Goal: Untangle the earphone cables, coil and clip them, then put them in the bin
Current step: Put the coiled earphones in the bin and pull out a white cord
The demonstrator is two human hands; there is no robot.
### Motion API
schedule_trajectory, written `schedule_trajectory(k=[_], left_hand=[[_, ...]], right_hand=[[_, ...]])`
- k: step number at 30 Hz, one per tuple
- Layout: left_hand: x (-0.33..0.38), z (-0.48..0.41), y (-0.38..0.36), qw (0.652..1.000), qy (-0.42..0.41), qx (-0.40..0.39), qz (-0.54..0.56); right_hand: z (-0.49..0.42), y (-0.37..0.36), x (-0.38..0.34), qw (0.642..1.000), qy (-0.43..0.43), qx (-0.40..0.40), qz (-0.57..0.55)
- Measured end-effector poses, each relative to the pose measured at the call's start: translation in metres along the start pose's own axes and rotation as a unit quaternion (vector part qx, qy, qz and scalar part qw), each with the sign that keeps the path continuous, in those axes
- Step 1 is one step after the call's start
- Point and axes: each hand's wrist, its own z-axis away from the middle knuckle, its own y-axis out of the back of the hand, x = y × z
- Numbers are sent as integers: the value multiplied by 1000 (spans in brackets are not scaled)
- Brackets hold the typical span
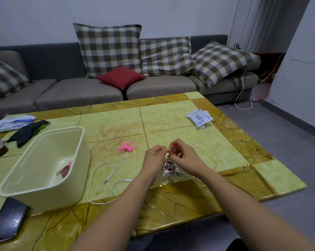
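Red cushion (121, 77) on sofa (77, 93) — white packet (199, 118), phone (7, 221) on table (116, 122).

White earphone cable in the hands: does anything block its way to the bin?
Nothing visible does. The left hand and right hand pinch the cable right of the open-topped bin; in between, only a white cable loop lies flat on the table.

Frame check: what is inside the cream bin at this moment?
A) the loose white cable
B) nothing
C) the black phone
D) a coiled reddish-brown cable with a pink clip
D: a coiled reddish-brown cable with a pink clip lies on the floor of the bin; the white cable and the phone lie outside it on the table.
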Motion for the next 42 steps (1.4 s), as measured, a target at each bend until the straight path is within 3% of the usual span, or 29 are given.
schedule_trajectory(k=[4, 7, 9, 14, 18, 21, 26, 33, 38, 42], left_hand=[[-1, -1, 2, 1000, -5, 2, -15], [-2, -1, 2, 1000, -3, 7, 25], [1, -2, 2, 998, -5, 5, 67], [0, -2, -1, 997, 35, -33, 59], [-3, -3, 2, 998, 49, -18, 46], [-5, -8, 8, 997, 67, 30, 17], [-10, -6, 9, 995, 84, 18, -52], [-8, -5, 4, 996, 64, 23, -58], [-3, -8, 6, 995, 54, 27, -81], [0, -7, 13, 995, 59, 4, -81]], right_hand=[[-1, -4, 8, 989, -42, -45, 133], [-4, -2, 0, 969, 11, 11, 247], [-5, 0, -2, 959, 46, 58, 272], [-2, -2, 5, 952, 1, 38, 304], [-3, -1, 3, 965, -5, 83, 250], [-4, 3, 0, 973, -48, 34, 223], [-6, 8, 3, 976, -40, 55, 206], [-9, 13, -16, 992, -64, 103, 36], [-10, 17, -27, 989, -103, -13, -108], [-3, 15, -23, 986, -100, -63, -120]])
